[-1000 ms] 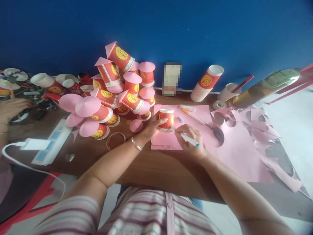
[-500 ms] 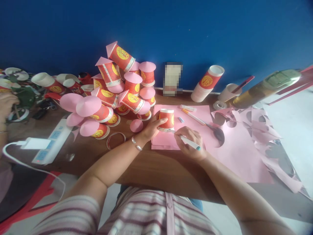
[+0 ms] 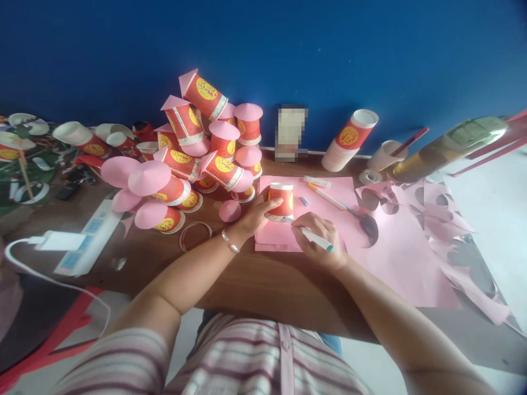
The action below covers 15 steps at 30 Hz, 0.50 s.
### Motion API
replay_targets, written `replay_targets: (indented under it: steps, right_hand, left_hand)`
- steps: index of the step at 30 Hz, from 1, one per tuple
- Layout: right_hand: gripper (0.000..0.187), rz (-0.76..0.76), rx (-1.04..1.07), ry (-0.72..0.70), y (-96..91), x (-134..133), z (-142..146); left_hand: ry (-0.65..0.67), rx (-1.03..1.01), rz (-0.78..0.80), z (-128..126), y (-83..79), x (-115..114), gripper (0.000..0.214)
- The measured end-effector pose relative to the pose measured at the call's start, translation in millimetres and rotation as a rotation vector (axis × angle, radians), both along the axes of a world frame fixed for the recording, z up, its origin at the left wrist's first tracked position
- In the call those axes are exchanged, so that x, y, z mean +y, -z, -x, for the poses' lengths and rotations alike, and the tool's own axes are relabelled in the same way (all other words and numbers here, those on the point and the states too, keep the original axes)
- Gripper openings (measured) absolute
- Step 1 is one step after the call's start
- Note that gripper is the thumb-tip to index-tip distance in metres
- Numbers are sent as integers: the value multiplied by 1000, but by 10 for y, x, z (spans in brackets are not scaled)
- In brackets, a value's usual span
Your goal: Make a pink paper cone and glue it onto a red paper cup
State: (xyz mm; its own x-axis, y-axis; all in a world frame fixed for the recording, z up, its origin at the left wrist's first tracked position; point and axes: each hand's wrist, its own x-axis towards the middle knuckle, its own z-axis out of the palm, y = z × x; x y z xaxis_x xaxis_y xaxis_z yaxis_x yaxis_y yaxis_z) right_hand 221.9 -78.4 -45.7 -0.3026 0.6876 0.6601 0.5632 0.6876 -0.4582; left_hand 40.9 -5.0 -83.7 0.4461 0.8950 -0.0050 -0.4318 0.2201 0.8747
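Observation:
My left hand [image 3: 255, 215] grips a red paper cup [image 3: 282, 201] that stands mouth down on a sheet of pink paper [image 3: 325, 203] on the wooden table [image 3: 247, 280]. My right hand [image 3: 319, 238] is closed round a white pen with a green end [image 3: 317, 240]. The pen's tip touches the paper at the cup's rim on its near right side. A silver bangle sits on my left wrist.
A heap of red cups with pink paper cones [image 3: 197, 153] lies to the left. Scissors [image 3: 362, 219], a glue stick [image 3: 316, 181], a cup stack [image 3: 348, 140], a tape roll [image 3: 369, 176] and cut pink scraps [image 3: 444, 219] lie right. A power strip [image 3: 88, 238] sits near left.
My right hand with the pen has slid slightly left along the cup's rim. A person's hand at the far left edge has drawn back out of view.

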Motion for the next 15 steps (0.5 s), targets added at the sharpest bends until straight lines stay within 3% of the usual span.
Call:
replay_targets:
  steps: [15]
  right_hand:
    - [9,10,24,5,3,-16,-14]
  left_hand:
    - [-5,-20,26,-5,-28,-1,36]
